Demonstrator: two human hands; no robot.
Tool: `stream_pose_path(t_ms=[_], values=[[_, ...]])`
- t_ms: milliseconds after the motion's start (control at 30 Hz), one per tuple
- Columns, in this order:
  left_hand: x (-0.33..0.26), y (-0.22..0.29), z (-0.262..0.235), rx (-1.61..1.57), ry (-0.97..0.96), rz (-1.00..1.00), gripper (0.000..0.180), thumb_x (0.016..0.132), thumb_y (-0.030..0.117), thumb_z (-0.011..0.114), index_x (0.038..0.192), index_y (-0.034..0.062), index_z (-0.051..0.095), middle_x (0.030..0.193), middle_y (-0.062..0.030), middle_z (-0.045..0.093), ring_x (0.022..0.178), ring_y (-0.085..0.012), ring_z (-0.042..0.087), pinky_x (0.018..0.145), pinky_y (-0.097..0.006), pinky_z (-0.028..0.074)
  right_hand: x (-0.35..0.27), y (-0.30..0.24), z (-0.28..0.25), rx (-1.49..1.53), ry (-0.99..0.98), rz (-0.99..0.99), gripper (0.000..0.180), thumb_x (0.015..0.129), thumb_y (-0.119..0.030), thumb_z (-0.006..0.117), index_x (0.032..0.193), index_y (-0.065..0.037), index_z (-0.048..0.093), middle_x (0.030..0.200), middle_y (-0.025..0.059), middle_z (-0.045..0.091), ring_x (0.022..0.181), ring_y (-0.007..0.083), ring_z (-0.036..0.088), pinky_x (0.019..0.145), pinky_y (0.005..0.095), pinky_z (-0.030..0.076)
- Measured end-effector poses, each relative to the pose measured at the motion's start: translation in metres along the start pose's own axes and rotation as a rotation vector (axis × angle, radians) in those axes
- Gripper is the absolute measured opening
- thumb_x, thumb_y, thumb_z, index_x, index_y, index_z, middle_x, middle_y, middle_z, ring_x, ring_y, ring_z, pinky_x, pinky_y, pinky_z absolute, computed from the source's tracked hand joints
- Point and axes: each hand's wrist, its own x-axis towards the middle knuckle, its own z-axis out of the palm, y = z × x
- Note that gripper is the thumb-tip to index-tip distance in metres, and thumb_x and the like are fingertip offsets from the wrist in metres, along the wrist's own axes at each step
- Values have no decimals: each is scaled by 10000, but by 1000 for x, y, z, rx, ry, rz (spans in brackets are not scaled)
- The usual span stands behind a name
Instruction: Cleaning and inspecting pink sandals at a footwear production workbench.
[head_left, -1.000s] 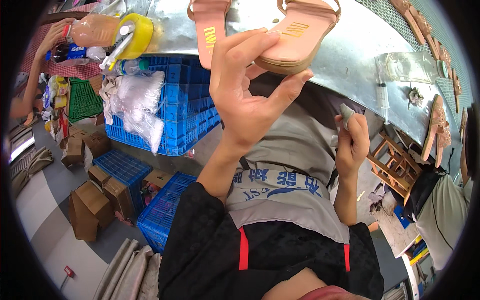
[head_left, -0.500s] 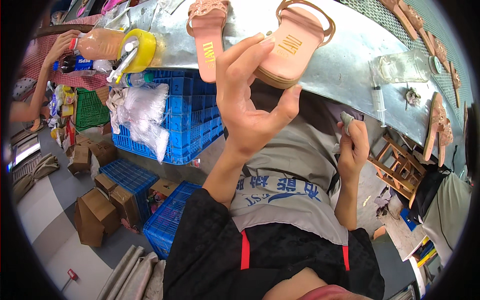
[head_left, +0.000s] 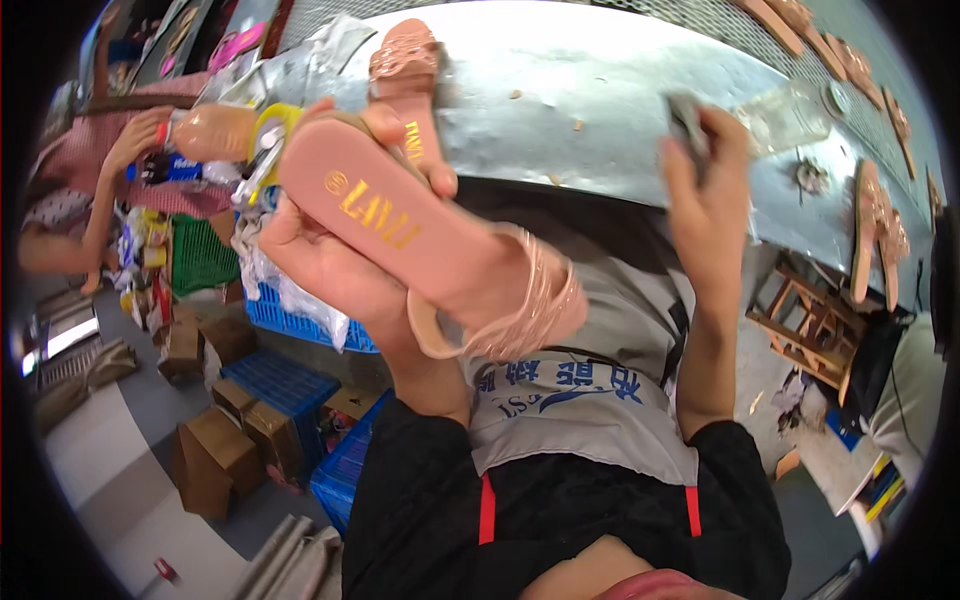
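Note:
My left hand (head_left: 335,262) is closed round the heel half of a pink sandal (head_left: 385,215) with gold lettering on its insole. The sandal is held up off the table and tilted, its strappy toe end (head_left: 535,300) pointing toward my apron. A matching sandal (head_left: 405,55) lies on the metal table just beyond, partly hidden by my fingers. Over the table to the right, my right hand (head_left: 712,195) pinches a small grey cloth (head_left: 686,122), slightly blurred. It is apart from both sandals.
A glass bottle (head_left: 785,118) lies past my right hand, with a pair of sandals (head_left: 875,230) at the table's right. Drink bottles (head_left: 212,132) and a yellow tape roll (head_left: 272,125) stand left, near another person's hand (head_left: 135,140). Blue crates (head_left: 285,395) and cartons (head_left: 215,455) are below.
My left hand has picked up the nearer sandal and swung it round to the left, toe end toward me. My right hand has risen from my apron to over the table with the cloth.

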Motion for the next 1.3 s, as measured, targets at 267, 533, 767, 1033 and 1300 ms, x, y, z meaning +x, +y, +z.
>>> stream_pose_path(t_ms=[267, 533, 767, 1033, 1300], values=[[-54, -76, -19, 221, 113, -722, 498, 1067, 423, 352, 1251, -1, 537, 1137, -247, 687, 831, -295, 721, 756, -406, 628, -61, -19, -23, 24, -316, -3, 400, 1001, -166, 706, 1344, -1, 581, 1160, 168, 674, 1067, 302, 665, 935, 377, 518], [-91, -110, -48, 421, -79, -1002, 409, 1144, 311, 490, 1361, -29, 554, 1125, -116, 607, 1009, -215, 691, 804, -378, 612, -107, 17, -4, 905, -304, 878, 242, 1115, -297, 555, 1141, -60, 595, 860, -27, 586, 652, 31, 487, 559, 198, 369], [-92, -136, -67, 378, -66, -999, 415, 1127, 325, 567, 1353, -20, 612, 1180, -50, 672, 1053, -88, 634, 918, -250, 523, -107, 24, 26, 1037, -102, 883, 334, 1144, -327, 488, 1285, -40, 584, 1107, 32, 622, 990, 67, 593, 862, 236, 490], [-85, -142, -65, 394, -92, -927, 385, 1113, 288, 600, 1329, -31, 625, 1158, -48, 687, 1036, -80, 631, 899, -251, 527, -108, 32, 31, 1048, -87, 775, 394, 1161, -348, 436, 1325, -13, 563, 1165, 49, 623, 1067, 93, 597, 943, 261, 486], [-79, -141, -63, 347, -59, -985, 359, 1100, 267, 627, 1300, -30, 655, 1147, -44, 693, 1032, -81, 620, 900, -257, 524, -110, 26, 31, 983, -52, 780, 416, 1163, -368, 422, 1344, -14, 545, 1195, 59, 612, 1070, 97, 592, 947, 274, 489]])
